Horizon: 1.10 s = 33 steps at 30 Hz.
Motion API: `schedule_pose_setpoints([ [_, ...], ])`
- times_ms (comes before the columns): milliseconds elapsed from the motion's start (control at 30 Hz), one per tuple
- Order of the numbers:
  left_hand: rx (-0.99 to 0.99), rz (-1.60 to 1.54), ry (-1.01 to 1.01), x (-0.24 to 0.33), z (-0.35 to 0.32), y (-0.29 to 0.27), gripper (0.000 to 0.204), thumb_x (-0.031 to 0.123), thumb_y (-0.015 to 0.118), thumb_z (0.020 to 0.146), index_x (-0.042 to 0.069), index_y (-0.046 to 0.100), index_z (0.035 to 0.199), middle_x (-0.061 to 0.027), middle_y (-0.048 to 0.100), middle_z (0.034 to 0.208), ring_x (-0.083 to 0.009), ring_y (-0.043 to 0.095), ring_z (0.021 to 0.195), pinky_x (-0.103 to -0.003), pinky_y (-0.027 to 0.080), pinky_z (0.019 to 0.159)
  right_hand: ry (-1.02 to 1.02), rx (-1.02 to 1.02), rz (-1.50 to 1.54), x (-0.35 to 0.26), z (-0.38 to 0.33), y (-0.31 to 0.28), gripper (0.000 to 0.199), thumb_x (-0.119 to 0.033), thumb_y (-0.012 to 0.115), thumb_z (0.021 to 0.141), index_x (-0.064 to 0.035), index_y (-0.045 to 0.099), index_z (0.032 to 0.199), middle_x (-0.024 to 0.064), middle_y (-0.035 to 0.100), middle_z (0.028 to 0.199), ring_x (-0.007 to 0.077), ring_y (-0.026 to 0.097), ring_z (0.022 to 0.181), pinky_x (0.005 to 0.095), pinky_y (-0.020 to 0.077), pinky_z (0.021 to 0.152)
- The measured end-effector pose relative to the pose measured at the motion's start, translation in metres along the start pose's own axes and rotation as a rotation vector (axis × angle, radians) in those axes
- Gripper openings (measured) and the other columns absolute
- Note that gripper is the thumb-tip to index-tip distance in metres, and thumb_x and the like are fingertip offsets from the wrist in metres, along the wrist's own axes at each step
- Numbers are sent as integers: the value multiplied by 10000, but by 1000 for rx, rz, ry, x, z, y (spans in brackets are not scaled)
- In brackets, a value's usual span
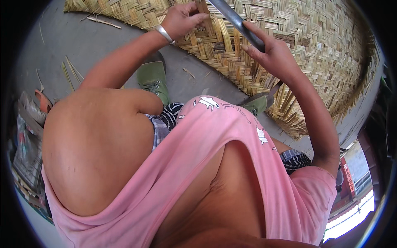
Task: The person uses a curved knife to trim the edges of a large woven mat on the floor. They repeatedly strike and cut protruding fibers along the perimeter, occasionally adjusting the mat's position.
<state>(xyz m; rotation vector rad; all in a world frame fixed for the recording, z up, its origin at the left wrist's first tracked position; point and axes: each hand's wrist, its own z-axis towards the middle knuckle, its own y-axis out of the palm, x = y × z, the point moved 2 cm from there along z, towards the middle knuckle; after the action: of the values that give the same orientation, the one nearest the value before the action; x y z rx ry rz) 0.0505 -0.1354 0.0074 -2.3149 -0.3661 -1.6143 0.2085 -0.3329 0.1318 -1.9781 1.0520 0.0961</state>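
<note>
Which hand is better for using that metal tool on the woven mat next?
Probably the right hand: it already holds the metal tool, in front of the woven mat in this view. The left hand looks busy pinching a strip.

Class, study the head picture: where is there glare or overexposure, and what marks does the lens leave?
Head view: a background patch at lower right is blown out to white; head view again: the silver bracelet and grey metal tool catch bright highlights; also in the head view, the fisheye lens leaves a curved outline with black corners.
</note>
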Motion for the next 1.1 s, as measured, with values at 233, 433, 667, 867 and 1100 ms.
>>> schedule_pose_setpoints([
  [233, 0, -185, -123, -36, 7, -17, 249, 200, 679, 911, -13, 650, 1036, -61, 698, 884, -100, 668, 733, -216, 521, 610, 30, -35, -252, -7, -18, -13, 622, -425, 624, 899, -305, 381, 1458, 168, 660, 742, 332, 669, 708, 406, 525, 676],
  [433, -72, -116, -268, -21, 17, -9, 238, 232, 698, 893, 2, 642, 923, -60, 689, 796, -96, 669, 662, -219, 504, 508, 130, -152, 3, 5, -18, 5, 634, -387, 637, 918, -260, 374, 1481, 78, 690, 771, 194, 670, 675, 349, 519, 653],
  [667, 32, 92, -305, -7, 10, -9, 258, 255, 710, 879, 10, 644, 839, -34, 648, 687, -82, 598, 516, -229, 461, 434, 145, -276, -73, -6, -29, 19, 619, -395, 619, 906, -247, 395, 1464, 186, 664, 794, 334, 677, 751, 412, 524, 725],
  [867, 79, -350, -533, -5, 3, -4, 292, 335, 682, 904, 79, 584, 805, -3, 610, 655, -50, 536, 482, -180, 401, 414, 74, -281, -69, -15, -25, 2, 593, -360, 610, 895, -222, 435, 1444, 189, 663, 789, 342, 669, 749, 418, 517, 724],
  [1100, 160, -673, -596, -16, 4, 11, 310, 391, 658, 917, 102, 561, 865, 2, 623, 702, -36, 551, 505, -161, 393, 392, 57, -340, -48, -14, -17, -12, 612, -305, 617, 865, -233, 436, 1444, 180, 661, 775, 337, 665, 717, 417, 522, 704],
])
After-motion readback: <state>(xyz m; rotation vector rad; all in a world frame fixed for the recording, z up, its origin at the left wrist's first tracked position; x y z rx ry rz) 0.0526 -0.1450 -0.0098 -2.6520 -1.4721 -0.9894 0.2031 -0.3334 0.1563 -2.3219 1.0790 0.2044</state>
